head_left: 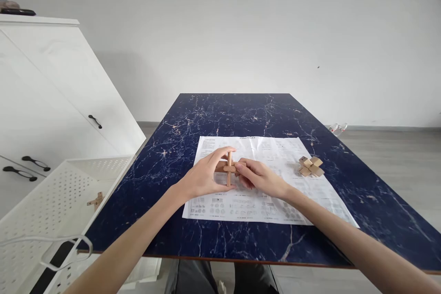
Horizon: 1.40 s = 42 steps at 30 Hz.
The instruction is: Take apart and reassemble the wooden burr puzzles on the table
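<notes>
Over the paper sheet, both hands hold one wooden interlocking puzzle made of crossed sticks. My left hand grips the upright stick between thumb below and fingers above. The fingers of my right hand pinch the right end of the crosswise pieces. Beneath lies a creased white instruction sheet with printed diagrams. A second wooden puzzle, a star-like cluster of blocks, rests on the sheet's right edge.
The sheet lies on a dark blue marble-patterned table. To the left stand a white cabinet and a white perforated tray. Another wooden puzzle lies in the tray, and a white cable crosses its near end.
</notes>
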Motion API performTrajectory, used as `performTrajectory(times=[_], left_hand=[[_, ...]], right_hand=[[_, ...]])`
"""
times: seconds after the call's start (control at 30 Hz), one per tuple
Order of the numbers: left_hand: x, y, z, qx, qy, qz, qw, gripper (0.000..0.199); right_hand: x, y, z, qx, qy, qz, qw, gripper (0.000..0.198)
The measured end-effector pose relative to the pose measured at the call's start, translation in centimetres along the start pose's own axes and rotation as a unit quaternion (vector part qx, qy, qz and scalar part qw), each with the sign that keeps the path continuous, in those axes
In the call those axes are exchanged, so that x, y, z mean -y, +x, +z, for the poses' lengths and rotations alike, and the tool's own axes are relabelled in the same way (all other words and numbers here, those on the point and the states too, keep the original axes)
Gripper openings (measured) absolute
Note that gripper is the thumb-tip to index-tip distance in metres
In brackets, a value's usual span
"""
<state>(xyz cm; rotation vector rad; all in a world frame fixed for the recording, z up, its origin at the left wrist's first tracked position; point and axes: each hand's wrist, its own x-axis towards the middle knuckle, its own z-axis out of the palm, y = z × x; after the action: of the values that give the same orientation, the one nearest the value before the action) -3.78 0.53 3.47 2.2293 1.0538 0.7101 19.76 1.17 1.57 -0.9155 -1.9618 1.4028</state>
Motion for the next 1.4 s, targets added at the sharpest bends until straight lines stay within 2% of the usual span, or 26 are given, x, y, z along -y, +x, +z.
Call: performTrajectory(times=[0.13, 0.27, 0.47, 0.9, 1.17, 1.4], left_hand=[[1.4, 1.0, 0.4, -0.017, 0.010, -0.001, 1.000, 0.087], [2.0, 1.1, 0.7, -0.020, 0.007, 0.009, 1.000, 0.089], [2.3, 0.8, 0.9, -0.020, 0.059, 0.034, 0.997, 0.091], [2.3, 0.5, 0.6, 0.002, 0.093, 0.047, 0.995, 0.090], [2.1, 0.4, 0.8, 0.001, 0.076, 0.055, 0.996, 0.094], [2.2, 0.5, -0.2, -0.024, 0.102, 0.081, 0.991, 0.094]], right_hand=[[-1.4, 0.9, 0.1, -0.053, 0.011, 0.020, 0.998, 0.054], [-1.9, 1.0, 0.3, -0.073, 0.013, 0.019, 0.997, 0.053], [-1.8, 0.7, -0.2, -0.036, -0.002, 0.016, 0.999, 0.052], [-0.8, 0.3, -0.9, 0.035, -0.016, 0.040, 0.998, 0.048], [-0.8, 0.1, -0.3, 0.019, 0.004, 0.039, 0.999, 0.052], [-0.9, -0.1, -0.7, 0.052, 0.041, 0.026, 0.997, 0.052]])
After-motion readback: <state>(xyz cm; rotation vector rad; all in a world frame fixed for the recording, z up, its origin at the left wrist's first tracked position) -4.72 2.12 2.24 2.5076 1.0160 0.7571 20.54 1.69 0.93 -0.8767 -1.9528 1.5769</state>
